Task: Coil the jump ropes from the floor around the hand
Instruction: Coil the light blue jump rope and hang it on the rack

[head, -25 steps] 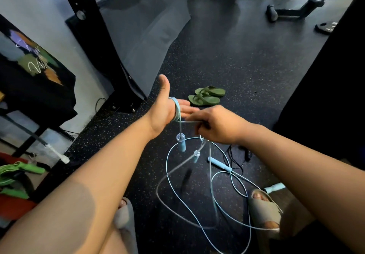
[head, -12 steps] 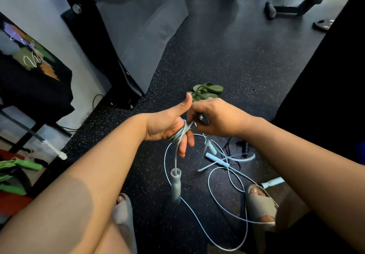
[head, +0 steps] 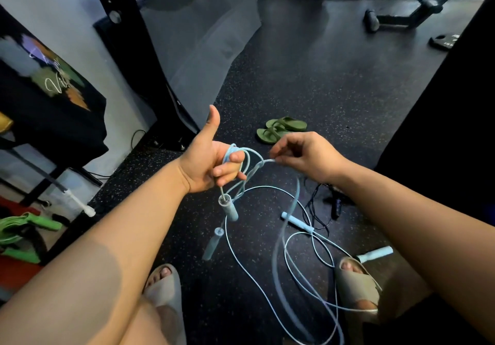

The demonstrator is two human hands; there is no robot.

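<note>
Blue rope (head: 267,160) wraps L hand (head: 206,162); R hand (head: 308,154) pinches it.

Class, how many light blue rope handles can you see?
4 handles: one dangling just below the left hand, one lower beneath it, one lying on the floor mid-frame, one by the right foot. More may be hidden.

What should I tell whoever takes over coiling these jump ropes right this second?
Left hand: thumb up, fingers curled round a few loops of light blue rope; one handle hangs just below.
Right hand: pinches the rope beside the coil.
Done: the first few turns.
Left: most rope lies loose on the floor with two more blue handles; wind it all onto the left hand.
</note>
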